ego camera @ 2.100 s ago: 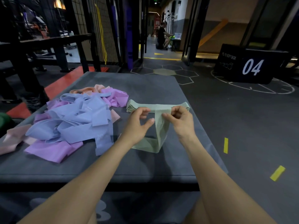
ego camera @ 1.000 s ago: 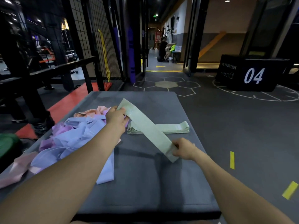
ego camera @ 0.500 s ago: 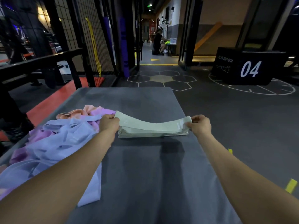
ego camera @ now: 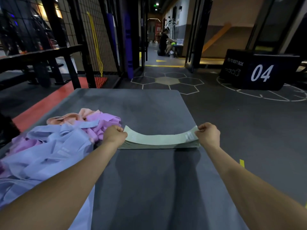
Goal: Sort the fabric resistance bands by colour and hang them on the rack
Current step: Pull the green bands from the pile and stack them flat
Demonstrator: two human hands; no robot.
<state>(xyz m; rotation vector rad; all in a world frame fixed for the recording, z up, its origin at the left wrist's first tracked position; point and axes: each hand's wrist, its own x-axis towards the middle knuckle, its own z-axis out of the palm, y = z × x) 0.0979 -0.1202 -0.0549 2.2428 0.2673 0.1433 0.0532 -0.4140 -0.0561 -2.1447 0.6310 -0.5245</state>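
Step in hand, by my read: colour sort, green batch. Left hand (ego camera: 114, 136) and right hand (ego camera: 207, 135) each pinch one end of the top green band (ego camera: 159, 139), fingers curled shut on the fabric, thumbs on top. The band sags in the middle onto the green stack (ego camera: 159, 145), ends lifted a bit off it. So it's being laid flat and squared up on the stack.

Landmark = green stack, mid worktop (ego camera: 149, 105). Unsorted pile (ego camera: 54, 146) sits just left of the stack, touching or nearly touching the left hand: blue on top, purple and peach behind. Rack isn't identifiable in view; a black frame stands far left of the stack, can't tell if that's it.

Next move calls for: lower both ends evenly, align edges w/ the stack, let go w/o dragging the top layer. Then reach left into the pile for any remaining green, or start the next colour. Hanging not yet begun.
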